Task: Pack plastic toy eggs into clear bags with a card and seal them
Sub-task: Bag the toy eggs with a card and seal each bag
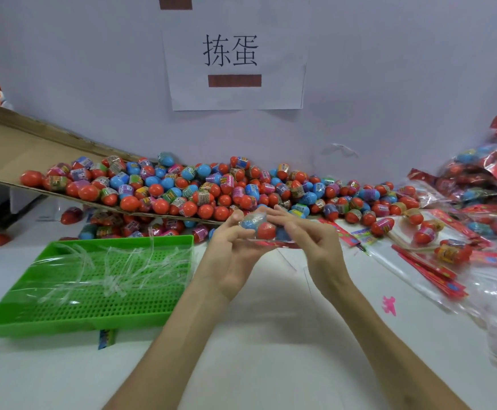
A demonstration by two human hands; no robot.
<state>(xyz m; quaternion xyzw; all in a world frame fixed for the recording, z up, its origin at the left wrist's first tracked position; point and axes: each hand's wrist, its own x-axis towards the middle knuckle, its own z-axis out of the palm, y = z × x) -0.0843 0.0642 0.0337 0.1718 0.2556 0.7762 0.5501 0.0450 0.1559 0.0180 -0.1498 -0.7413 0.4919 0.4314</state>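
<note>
Left grip (pixel 231 250), right grip (pixel 307 242) on one bag (pixel 253 218), two eggs (pixel 266 230) inside.

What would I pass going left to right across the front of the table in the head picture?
A green tray → left hand → bag of eggs → right hand → flat clear bags with red cards

I see the heap of toy eggs (pixel 211 187) mostly red, with blue, pink or purple halves and busy multicoloured labels. The clear bag (pixel 259 229) shows blue and red. The tray (pixel 93 291) is bright green with a grid of holes, the cards (pixel 430 269) are red, and the sign (pixel 235 54) is white with black characters.
</note>
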